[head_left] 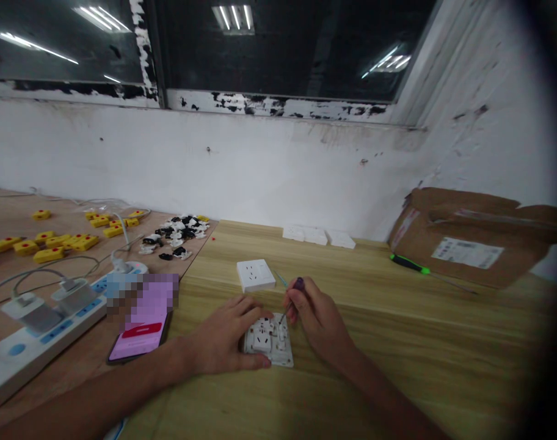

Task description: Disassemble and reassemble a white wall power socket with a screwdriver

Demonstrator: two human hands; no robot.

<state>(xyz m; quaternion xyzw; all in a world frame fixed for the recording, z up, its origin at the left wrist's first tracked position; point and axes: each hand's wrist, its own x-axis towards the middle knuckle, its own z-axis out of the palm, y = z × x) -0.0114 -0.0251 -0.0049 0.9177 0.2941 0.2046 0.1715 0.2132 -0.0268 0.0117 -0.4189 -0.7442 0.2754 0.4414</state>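
An opened white socket panel (282, 354) lies on the wooden table, its inner parts showing. My left hand (228, 339) grips it from the left, thumb at the near edge and fingers over the far edge. Above the panel's right part, my right hand (313, 311) is closed on a small screwdriver (299, 283) with a dark handle, its tip pointing down at the inner parts. Just beyond the hands sits a white socket (255, 275) with its face up. A thin light-blue item (280, 278) lies beside that socket, partly behind my right hand.
A phone (143, 330) and a power strip (77, 318) with plugged chargers lie left. Yellow pieces (54, 241) and black and white parts (180, 231) are at the back left. White covers (313, 234), a cardboard box (471, 235) and a green-black screwdriver (409, 263) are at the back.
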